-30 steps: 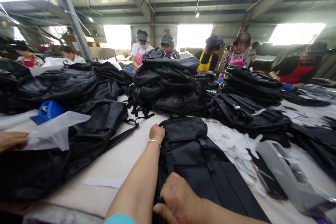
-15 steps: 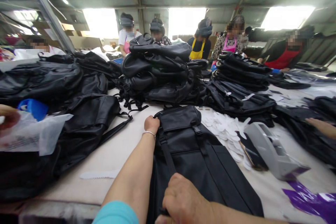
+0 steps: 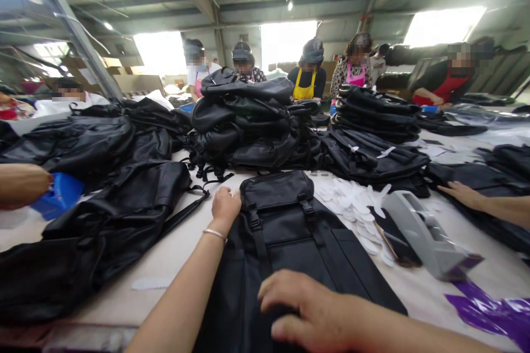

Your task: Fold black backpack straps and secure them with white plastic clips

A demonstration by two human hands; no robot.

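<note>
A black backpack (image 3: 290, 231) lies flat on the beige table (image 3: 182, 253) in front of me, its top flap pointing away. My left hand (image 3: 226, 205) rests on the table at the bag's top left corner, just beside the flap, fingers pointing away and holding nothing. A thin bracelet sits on that wrist. My right hand (image 3: 308, 309) lies on the lower part of the bag with its fingers spread flat.
Stacks of black backpacks (image 3: 248, 121) fill the far and left table. White paper tags (image 3: 351, 204) and a grey tape dispenser (image 3: 418, 231) lie to the right, purple film (image 3: 492, 309) beyond. A co-worker's arm (image 3: 20, 185) holds a blue object (image 3: 58, 196) at left; another hand (image 3: 464, 194) reaches in at right. Several people stand opposite.
My left hand let go of the bag's top left edge and slid off onto the table. My right hand released its grip on the strap and spread flat.
</note>
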